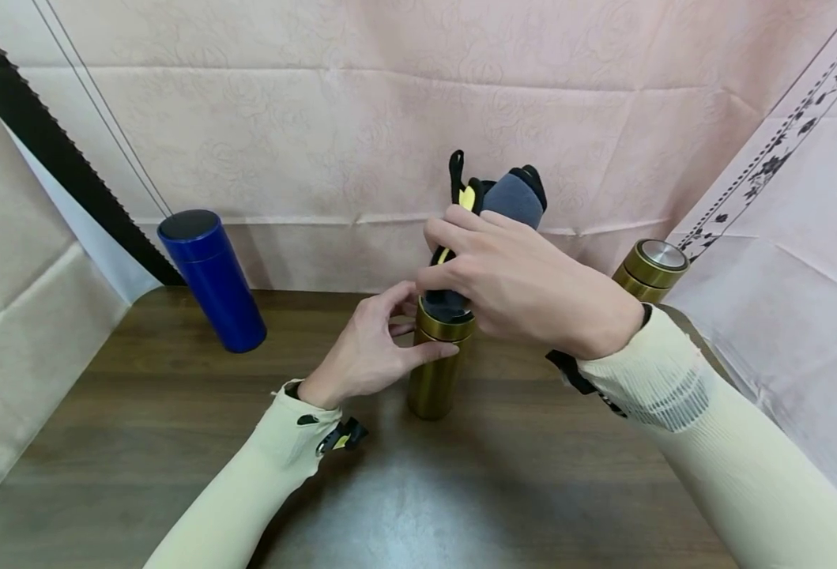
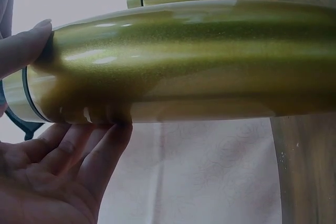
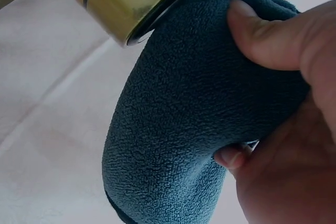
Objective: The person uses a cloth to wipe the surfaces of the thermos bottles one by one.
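A gold thermos bottle [image 1: 432,391] stands upright on the table in front of me. My left hand [image 1: 368,348] grips it near the top, thumb on the near side; in the left wrist view the fingers touch the bottle's opposite side. Above it, my right hand [image 1: 525,276] holds a folded blue-grey cloth [image 3: 168,98] with black edging, pinched between thumb and fingers. Part of the cloth lies against the bottle's lid end [image 3: 142,9]. In the head view the right hand hides some of the cloth, which sticks up behind it with a black loop and a yellow patch.
On the left of the wooden table [image 1: 141,458] stands a blue bottle [image 1: 215,280] with a dark top. A second gold bottle [image 1: 649,269] with a silver-topped lid is at the right, partly behind my right forearm. Pale patterned cloth [image 1: 304,142] hangs behind the table.
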`<state>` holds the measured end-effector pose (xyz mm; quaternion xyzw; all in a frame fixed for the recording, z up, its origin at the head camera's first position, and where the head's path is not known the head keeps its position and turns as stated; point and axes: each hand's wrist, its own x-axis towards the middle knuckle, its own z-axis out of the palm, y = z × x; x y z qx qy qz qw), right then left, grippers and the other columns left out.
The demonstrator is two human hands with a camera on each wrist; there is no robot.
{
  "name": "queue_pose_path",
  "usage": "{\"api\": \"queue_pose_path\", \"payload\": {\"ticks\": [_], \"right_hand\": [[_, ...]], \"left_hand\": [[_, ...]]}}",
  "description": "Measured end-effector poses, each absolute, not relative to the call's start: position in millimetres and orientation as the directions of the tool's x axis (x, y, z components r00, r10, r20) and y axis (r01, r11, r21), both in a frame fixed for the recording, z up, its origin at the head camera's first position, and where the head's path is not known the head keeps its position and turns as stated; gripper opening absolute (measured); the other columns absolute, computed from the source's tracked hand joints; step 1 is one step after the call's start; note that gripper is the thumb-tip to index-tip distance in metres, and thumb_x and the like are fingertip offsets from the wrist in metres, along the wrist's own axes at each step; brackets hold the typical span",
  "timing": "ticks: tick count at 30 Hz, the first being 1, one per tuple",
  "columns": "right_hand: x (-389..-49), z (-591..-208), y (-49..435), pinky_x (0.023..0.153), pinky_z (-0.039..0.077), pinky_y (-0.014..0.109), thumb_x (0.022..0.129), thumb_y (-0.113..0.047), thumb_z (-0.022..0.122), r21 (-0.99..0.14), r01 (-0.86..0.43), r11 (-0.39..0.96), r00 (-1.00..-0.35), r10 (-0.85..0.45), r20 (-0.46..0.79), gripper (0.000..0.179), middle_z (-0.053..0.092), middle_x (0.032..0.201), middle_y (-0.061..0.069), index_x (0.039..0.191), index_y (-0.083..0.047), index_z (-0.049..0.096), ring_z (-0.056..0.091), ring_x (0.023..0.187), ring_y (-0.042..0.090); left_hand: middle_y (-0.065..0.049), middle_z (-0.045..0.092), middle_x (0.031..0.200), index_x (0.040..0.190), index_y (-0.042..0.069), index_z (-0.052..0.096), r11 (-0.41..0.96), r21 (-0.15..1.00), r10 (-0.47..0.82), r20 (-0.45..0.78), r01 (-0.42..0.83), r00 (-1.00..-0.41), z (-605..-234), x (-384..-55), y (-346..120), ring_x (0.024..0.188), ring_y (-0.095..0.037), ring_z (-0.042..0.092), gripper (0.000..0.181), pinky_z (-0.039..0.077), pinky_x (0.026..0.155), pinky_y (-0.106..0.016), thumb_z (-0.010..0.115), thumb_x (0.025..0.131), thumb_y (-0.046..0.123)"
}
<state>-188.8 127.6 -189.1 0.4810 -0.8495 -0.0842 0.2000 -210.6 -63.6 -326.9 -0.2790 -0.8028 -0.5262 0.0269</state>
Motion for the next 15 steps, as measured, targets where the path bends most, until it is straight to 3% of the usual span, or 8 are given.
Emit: {"api": "queue_pose_path", "payload": {"ticks": [6,15], "right_hand": [[-195.1,-187.1,121.4,0.079,0.05,0.035,0.081,0.009,0.06,0.325,-0.756,0.568,-0.517,-0.823,0.235,0.042,0.055,0.096,0.005,0.098,-0.027,0.075,0.05,0.097,0.026],[-207.3,-187.4,126.1,0.077,0.049,0.037,0.08,0.006,0.067,0.32,-0.725,0.61,-0.57,-0.792,0.219,0.035,0.056,0.095,0.006,0.094,-0.025,0.074,0.05,0.097,0.028]], "left_hand": [[0.012,0.068,0.116,0.126,0.027,0.06,0.289,0.837,0.429,0.321,0.465,-0.844,-326.0,-210.6,-63.6,0.11,-0.006,0.068,0.055,0.058,0.101,-0.031,0.088,0.08,0.036],[0.012,0.067,0.116,0.124,0.026,0.061,0.282,0.854,0.42,0.3,0.437,-0.857,-326.2,-210.4,-62.7,0.108,-0.005,0.068,0.052,0.058,0.099,-0.029,0.088,0.08,0.038]]}}
